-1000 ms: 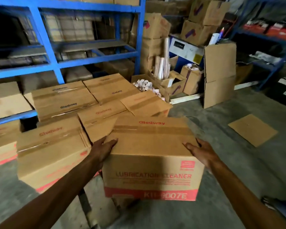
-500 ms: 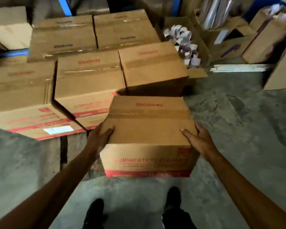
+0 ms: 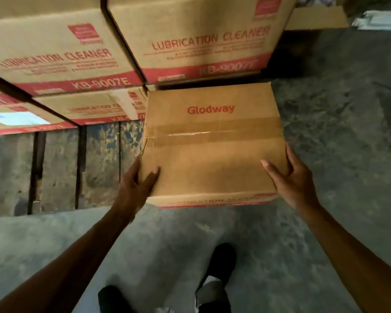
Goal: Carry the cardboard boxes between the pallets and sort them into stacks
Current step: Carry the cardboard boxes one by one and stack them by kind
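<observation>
A taped brown cardboard box marked "Glodway" sits low at the pallet's right end, its far edge against a stacked box. My left hand grips its near-left corner, thumb on top. My right hand clasps its right side, fingers spread along the edge. Other "LUBRICATION CLEANER" boxes are stacked behind and to the left, with a lower one beneath them.
The worn wooden pallet shows bare slats to the left of the held box. Grey concrete floor lies to the right and near me. My shoes stand just behind the box. Cardboard scrap lies at top right.
I have stepped in and bent down, so the view now looks straight down. The box has gone down and forward to the pallet, up against the stacked boxes. Both hands stay on it.
</observation>
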The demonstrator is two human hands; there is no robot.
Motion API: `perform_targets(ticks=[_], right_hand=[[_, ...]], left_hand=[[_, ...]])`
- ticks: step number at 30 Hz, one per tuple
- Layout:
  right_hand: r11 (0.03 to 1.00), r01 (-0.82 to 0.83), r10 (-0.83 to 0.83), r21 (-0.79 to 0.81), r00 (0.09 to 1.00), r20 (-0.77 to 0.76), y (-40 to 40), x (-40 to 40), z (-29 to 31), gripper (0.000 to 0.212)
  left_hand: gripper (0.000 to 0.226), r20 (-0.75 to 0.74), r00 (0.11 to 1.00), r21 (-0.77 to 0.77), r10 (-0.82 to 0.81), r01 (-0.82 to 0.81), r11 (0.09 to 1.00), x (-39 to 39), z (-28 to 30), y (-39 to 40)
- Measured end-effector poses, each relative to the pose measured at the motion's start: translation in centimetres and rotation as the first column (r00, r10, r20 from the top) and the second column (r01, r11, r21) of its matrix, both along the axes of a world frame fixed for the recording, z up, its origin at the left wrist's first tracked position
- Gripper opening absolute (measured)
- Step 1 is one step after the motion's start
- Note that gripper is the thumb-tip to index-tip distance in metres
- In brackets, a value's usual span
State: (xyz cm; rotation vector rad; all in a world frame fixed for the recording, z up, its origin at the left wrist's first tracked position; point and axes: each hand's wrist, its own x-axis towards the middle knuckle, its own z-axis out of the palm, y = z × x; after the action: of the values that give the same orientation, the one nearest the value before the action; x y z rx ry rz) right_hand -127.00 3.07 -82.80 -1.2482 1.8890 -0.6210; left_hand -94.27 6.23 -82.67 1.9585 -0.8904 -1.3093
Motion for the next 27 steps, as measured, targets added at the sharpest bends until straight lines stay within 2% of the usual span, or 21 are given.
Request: perform_targets(ticks=[3, 5, 9, 14, 20, 22, 25, 27], right_hand=[[0.996, -0.052, 0.054, 0.076, 0.998, -0.028, 1.7, 0.0, -2.8, 0.077], [0.997, -0.055, 0.055, 0.055, 0.998, -0.007, 2.5, 0.2, -3.7, 0.076], [0.999, -0.034, 0.034, -0.019, 0.999, 0.032, 0.4, 0.5, -4.3, 0.073], [0.998, -0.054, 0.055, -0.030, 0.998, 0.042, -3.9, 0.7, -5.0, 0.073], [0.997, -0.080, 0.079, 0.022, 0.996, 0.049, -4.4, 0.4, -5.7, 0.074], [0.991, -0.118, 0.120, 0.063, 0.992, -0.025, -4.8, 0.6, -5.6, 0.072], [0.958, -0.193, 0.256, 0.214, 0.910, -0.327, -4.3, 1.9, -4.1, 0.070], [0.918, -0.256, 0.357, 0.302, 0.865, -0.354, -2.8, 4.0, -1.8, 0.067]], left_hand=[[0.057, 0.021, 0.998, 0.099, -0.063, 0.061, 0.993, -0.2, -2.7, 1.4], [0.060, 0.033, 0.997, 0.128, -0.066, 0.062, 0.990, -0.6, -3.4, 2.1], [0.061, 0.076, 0.997, 0.099, -0.034, 0.027, 0.995, -0.5, -4.0, 0.9], [0.059, 0.143, 0.990, 0.064, 0.001, -0.010, 0.998, -0.1, -4.9, -2.8], [0.061, 0.240, 0.965, 0.123, -0.102, 0.074, 0.990, 0.4, -5.5, -3.7], [0.066, 0.274, 0.949, 0.198, -0.156, 0.103, 0.975, 0.1, -5.4, -3.9], [0.073, 0.370, 0.891, 0.285, -0.265, 0.163, 0.945, -0.4, -3.9, -3.9], [0.075, 0.415, 0.853, 0.328, -0.318, 0.186, 0.926, -0.7, -1.8, -3.1]])
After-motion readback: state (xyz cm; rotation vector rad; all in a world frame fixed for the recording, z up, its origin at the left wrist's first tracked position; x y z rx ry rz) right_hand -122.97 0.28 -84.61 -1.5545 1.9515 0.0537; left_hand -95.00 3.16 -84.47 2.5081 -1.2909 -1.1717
